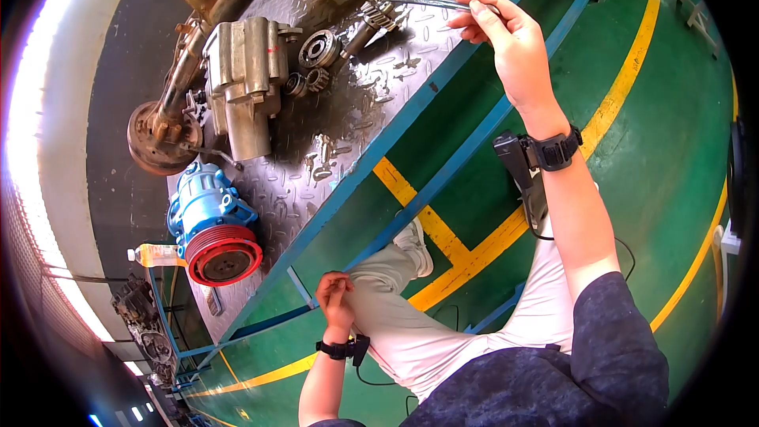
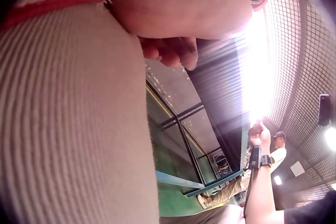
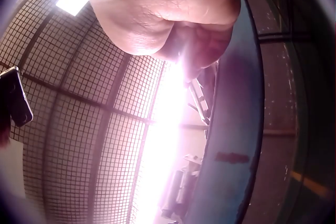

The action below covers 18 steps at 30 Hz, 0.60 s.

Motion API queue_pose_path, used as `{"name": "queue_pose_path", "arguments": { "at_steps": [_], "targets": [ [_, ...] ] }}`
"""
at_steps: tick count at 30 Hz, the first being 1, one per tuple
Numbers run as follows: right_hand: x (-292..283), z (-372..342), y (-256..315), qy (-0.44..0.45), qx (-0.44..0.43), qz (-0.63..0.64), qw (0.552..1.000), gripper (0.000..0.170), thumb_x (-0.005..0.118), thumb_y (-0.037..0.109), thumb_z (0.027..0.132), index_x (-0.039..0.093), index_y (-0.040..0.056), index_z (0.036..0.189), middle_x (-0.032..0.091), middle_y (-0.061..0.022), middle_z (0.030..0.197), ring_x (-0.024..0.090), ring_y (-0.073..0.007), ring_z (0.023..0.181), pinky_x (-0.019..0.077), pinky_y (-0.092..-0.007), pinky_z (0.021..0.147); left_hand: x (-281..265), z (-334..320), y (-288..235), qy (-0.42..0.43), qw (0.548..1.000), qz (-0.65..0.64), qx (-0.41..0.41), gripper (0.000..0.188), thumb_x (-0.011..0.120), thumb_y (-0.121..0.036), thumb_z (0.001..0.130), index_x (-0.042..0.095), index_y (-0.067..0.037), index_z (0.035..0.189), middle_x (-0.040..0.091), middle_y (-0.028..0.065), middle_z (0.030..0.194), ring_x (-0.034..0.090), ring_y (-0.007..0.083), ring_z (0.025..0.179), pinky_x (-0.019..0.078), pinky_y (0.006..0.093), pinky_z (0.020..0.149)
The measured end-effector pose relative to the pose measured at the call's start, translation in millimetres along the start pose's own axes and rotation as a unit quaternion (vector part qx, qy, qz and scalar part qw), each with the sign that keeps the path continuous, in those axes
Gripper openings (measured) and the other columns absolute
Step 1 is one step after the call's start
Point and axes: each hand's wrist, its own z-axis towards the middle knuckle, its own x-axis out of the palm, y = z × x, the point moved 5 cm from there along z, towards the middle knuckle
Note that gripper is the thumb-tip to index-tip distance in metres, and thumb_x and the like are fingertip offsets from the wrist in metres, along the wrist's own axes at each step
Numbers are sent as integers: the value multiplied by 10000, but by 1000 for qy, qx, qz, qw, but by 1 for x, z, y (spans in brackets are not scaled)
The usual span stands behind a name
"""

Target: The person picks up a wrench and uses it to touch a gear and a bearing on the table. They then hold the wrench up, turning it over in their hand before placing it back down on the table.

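My right hand (image 1: 514, 43) is raised over the near edge of the metal-topped bench and pinches a slim, shiny wrench (image 1: 423, 1) between thumb and fingers. The wrench points left, its ring end overlapping a toothed gear shaft (image 1: 370, 28) in the head view. Beside that shaft are a round bearing (image 1: 319, 49) and a small gear (image 1: 318, 79). My left hand (image 1: 336, 300) hangs by my knee with loosely curled fingers and nothing in it. In the left wrist view, the left palm (image 2: 178, 3) fills the top, close to the pale trouser leg (image 2: 79, 113).
On the bench (image 1: 277, 217) stand a grey metal housing (image 1: 245, 71), a blue compressor (image 1: 205, 198) with a red pulley (image 1: 224, 257), and a rusty axle (image 1: 178, 83). A bottle (image 1: 162, 255) is by the compressor. Another person (image 2: 278, 150) shows in the left wrist view.
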Motion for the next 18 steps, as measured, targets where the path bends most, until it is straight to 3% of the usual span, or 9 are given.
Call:
{"name": "queue_pose_path", "arguments": {
  "at_steps": [18],
  "targets": [
    [-4,1,-10,-12,44,32,998,253,456,149,961,612,-14,1074,700,-117,911,600,-97,762,482,-229,752,2,0,-1,-6,1000,20,-6,161,552,-147,827,594,-2,884,553,57,713,511,136,680,380,259,630]
  ]
}}
